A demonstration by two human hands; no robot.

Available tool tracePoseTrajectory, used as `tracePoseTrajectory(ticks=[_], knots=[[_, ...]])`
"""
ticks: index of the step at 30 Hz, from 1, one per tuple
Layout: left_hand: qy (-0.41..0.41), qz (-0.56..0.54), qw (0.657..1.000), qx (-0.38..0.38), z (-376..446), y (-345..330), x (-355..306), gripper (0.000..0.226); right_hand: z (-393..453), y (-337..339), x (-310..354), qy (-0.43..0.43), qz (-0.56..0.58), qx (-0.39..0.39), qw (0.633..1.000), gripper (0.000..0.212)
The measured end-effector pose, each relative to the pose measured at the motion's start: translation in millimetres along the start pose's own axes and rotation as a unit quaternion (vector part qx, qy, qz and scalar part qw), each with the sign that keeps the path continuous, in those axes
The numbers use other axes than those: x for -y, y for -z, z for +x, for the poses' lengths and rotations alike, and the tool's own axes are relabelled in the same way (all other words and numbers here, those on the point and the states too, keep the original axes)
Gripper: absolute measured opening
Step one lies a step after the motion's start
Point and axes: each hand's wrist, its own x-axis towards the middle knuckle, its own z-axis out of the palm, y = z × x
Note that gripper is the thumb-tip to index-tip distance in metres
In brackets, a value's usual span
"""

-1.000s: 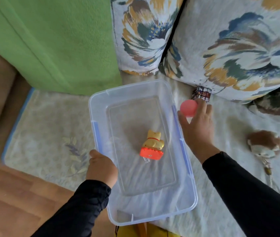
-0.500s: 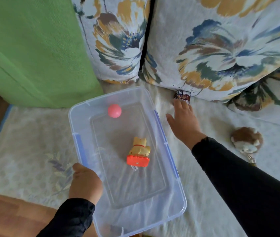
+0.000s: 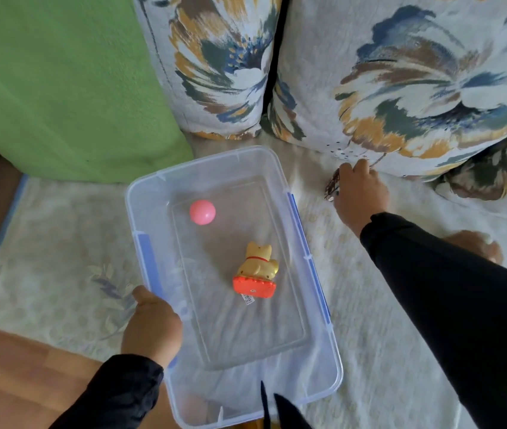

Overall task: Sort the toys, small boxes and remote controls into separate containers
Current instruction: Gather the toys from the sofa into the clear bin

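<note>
A clear plastic container (image 3: 317, 305) with blue clips lies on the sofa seat. Inside it rest a pink ball (image 3: 202, 211) near the far end and a yellow cat toy on an orange base (image 3: 256, 270) in the middle. My left hand (image 3: 151, 328) grips the container's left rim. My right hand (image 3: 360, 193) reaches to the foot of the floral cushions, its fingers closing over a small dark patterned cube (image 3: 332, 185), which is mostly hidden by the hand. A brown and white plush toy (image 3: 478, 244) lies partly hidden behind my right sleeve.
Two floral cushions (image 3: 400, 72) stand along the back of the sofa. A green blanket (image 3: 54, 88) covers the far left. The seat has a pale patterned cover (image 3: 54, 243). Wooden floor (image 3: 14, 376) shows at the lower left.
The pink ball left my right hand and now lies in the container. My right hand then moved away to the small cube by the cushions and covers it.
</note>
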Motion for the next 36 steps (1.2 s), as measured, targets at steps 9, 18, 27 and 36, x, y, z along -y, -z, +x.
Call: tracePoseTrajectory(ticks=[9, 18, 27, 36], knots=[[-0.061, 0.168, 0.984, 0.017, 0, 8, 13, 0.052, -19, -1, -1, 0.044, 0.083, 0.059, 0.994, 0.049], [-0.036, 0.202, 0.979, -0.004, 20, -28, 15, 0.052, -60, -12, 7, -0.087, 0.246, 0.147, 0.954, 0.049], [0.036, -0.028, 0.998, 0.041, -11, 9, 9, 0.037, -207, 38, 39, -0.028, 0.353, -0.061, 0.933, 0.065], [0.14, -0.73, 0.668, -0.039, -49, 18, -3, 0.072, -254, 22, 8, -0.096, 0.315, 0.081, 0.941, 0.086]])
